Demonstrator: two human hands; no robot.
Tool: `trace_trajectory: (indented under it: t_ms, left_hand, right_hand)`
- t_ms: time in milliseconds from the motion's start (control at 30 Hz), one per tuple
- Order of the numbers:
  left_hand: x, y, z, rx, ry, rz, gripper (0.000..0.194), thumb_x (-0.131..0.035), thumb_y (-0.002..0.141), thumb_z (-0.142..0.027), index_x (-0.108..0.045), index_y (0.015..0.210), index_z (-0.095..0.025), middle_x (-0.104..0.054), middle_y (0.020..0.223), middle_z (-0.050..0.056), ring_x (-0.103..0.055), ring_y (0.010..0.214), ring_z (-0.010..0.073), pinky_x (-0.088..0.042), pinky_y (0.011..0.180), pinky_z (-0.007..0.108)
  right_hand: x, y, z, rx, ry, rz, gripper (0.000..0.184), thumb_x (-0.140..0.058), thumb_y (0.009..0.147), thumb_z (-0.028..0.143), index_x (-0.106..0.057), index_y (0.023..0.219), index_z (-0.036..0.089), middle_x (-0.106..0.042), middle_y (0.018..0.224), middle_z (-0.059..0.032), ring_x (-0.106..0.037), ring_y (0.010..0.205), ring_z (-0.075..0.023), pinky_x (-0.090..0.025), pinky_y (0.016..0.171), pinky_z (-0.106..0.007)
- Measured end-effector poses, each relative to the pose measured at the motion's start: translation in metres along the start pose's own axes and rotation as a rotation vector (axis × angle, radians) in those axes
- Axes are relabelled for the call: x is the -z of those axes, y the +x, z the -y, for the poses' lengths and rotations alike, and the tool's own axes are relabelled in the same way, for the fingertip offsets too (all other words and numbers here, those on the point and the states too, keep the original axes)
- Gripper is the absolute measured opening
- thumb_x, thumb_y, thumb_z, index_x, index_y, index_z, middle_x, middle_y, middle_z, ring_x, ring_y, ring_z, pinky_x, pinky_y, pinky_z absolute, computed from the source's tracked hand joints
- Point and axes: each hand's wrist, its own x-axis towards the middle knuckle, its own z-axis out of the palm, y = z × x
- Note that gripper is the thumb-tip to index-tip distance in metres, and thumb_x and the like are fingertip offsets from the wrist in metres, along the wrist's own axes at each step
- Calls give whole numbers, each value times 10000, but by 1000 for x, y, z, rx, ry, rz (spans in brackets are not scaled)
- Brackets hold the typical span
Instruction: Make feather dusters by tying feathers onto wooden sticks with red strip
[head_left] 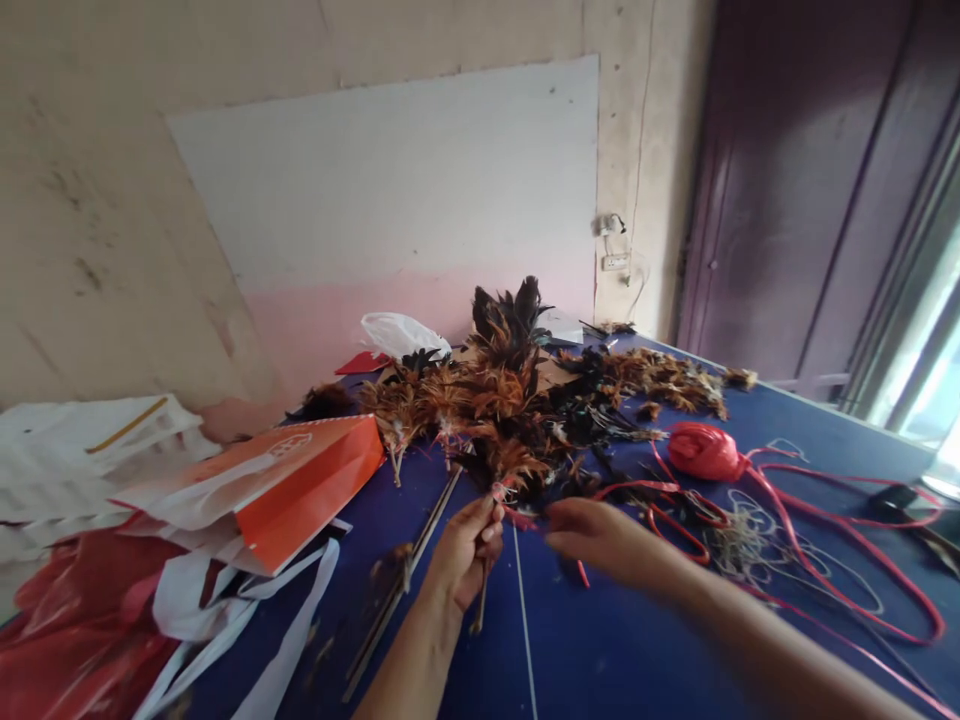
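My left hand (pixel 471 548) is closed around the thin stick of a feather duster (pixel 514 465). Brown and black feathers fan out above its fingers, and the stick's lower end pokes out below the palm. Pink string is wound at the base of the feathers. Just to the right, my right hand (pixel 589 530) is closed on pink plastic string (pixel 523 520), which stretches between the two hands; its fingertips are slightly blurred. Beyond both hands lies a heap of brown and black feathers (pixel 442 395), with some bunches on sticks.
A pink string ball (pixel 701 450) and tangled pale twine (pixel 750 540) lie right on the blue table (pixel 600 650). Thin sticks (pixel 405 575) lie left of my left hand. An orange-and-white paper bag (pixel 315 490) and red plastic (pixel 82 610) occupy the left side.
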Motion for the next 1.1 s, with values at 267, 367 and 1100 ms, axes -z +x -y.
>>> trace_trajectory:
  t_ms: [267,367,1100]
  left_hand:
    - [16,12,-8,-109,112,-134,292,-801,527,-284,-636,668,-89,-546,590,-11,-348,407,-9,-196,344,109]
    - [14,11,-6,-118,147,-181,279,-796,532,-275,-640,671,-90,-554,574,-5,-371,406,1,-224,353,116]
    - [12,9,-10,-244,48,-238,282,-799,523,-262,-662,702,-92,-559,590,3,-388,430,6,-237,362,111]
  right_hand:
    - [-76,48,3,-99,257,-104,270,-500,762,323,-638,692,102,-372,448,57,-266,416,-53,-188,397,-196]
    - [-74,48,12,1,362,-165,284,-507,754,342,-638,673,104,-450,503,28,-314,464,-66,-239,431,-197]
    - [35,68,-38,-45,-184,-95,271,-515,723,338,-677,704,122,-597,565,-8,-509,512,-103,-382,505,-199]
